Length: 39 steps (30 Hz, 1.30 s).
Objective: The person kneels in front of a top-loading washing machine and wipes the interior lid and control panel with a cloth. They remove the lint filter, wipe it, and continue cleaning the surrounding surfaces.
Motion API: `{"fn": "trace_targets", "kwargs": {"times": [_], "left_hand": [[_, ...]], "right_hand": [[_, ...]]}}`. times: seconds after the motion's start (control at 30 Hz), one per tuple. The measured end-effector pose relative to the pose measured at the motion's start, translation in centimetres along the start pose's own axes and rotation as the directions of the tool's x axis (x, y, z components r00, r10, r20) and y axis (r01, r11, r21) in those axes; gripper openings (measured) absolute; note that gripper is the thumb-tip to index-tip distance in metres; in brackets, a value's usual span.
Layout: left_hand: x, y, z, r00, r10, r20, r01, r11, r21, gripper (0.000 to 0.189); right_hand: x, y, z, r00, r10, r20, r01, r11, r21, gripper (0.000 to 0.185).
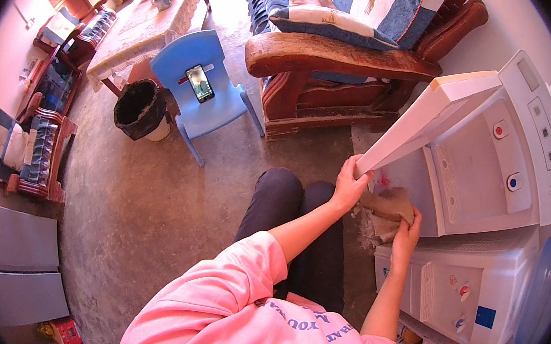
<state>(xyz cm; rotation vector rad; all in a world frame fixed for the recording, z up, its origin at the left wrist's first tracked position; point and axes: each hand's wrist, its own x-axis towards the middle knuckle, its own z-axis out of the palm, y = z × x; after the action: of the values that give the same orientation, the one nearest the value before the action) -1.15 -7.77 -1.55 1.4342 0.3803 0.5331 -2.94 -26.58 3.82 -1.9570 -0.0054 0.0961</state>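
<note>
A white water dispenser [474,172] stands at the right, its door [430,122] swung out towards me. My left hand [351,184] grips the free edge of this door, fingers wrapped over it. Lower down, my right hand [407,234] holds a brown cloth [390,205], which hangs bunched beside the dispenser's lower front. Red and blue marked taps sit in the dispenser's recess. Close by my right forearm is a second, smaller white dispenser [461,288] with two taps.
Ahead stand a wooden sofa [333,52] with striped cushions, a blue plastic chair [214,103] bearing a phone [200,83], a lined bin [140,110] and a cloth-covered table [142,30]. A grey cabinet or fridge [15,257] and boxes [67,334] are at the left.
</note>
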Motion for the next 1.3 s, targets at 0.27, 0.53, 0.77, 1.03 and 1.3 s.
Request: {"fn": "trace_targets", "kwargs": {"times": [0.27,0.53,0.77,1.03,1.3], "left_hand": [[0.4,-2.4,0.2,0.998,0.054,0.031,-0.052,0.998,-0.044,0.037],[0.3,-1.9,0.0,0.991,-0.064,0.121,0.093,0.963,-0.251,0.037],[0.4,-2.1,-0.2,0.994,-0.040,0.103,0.054,0.989,-0.136,0.036],[0.4,-2.3,0.5,0.999,0.033,0.025,-0.033,0.999,-0.036,0.038],[0.1,-1.0,0.1,1.000,-0.007,0.027,0.007,1.000,-0.009,0.043]], "right_hand": [[0.3,-3.3,0.4,0.949,-0.020,0.314,-0.280,0.398,0.873,0.072],[-0.1,-6.0,-0.2,0.902,-0.168,0.399,-0.370,0.178,0.912,0.064],[2.0,-7.5,0.6,0.905,0.001,0.425,-0.413,0.239,0.879,0.056],[8.5,-17.8,-9.8,0.676,-0.632,-0.380,0.656,0.750,-0.081,0.027],[9.9,-29.1,-4.8,0.516,-0.784,0.346,0.843,0.392,-0.368,0.030]]}}
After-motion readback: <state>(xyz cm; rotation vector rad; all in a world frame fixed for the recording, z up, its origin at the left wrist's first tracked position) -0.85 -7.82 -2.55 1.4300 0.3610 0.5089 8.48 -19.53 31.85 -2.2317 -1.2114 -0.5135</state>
